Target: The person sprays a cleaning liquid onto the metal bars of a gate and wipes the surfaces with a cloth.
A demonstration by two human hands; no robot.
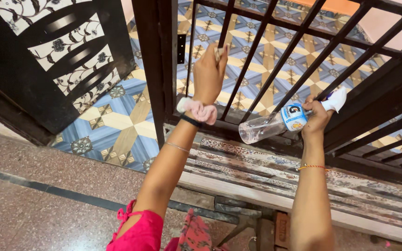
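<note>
Fingers of the left hand (209, 72) pinch a small folded cloth (219, 52) against a bar of the dark metal grille (257, 46). The right hand (317, 118) wraps closed around a clear spray bottle (268, 125), white nozzle up by the bars, body angled down-left between both wrists. Bars crowd close in front. Below runs a worn patterned sill (257, 172); patterned tiles (117, 125) show beyond, open room lies left.

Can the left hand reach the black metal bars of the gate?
Probably yes. The left hand is already raised against the black metal gate bars, pressing something small to one bar, and nothing stands between them. The right hand holds a clear plastic spray bottle off to the side.
</note>
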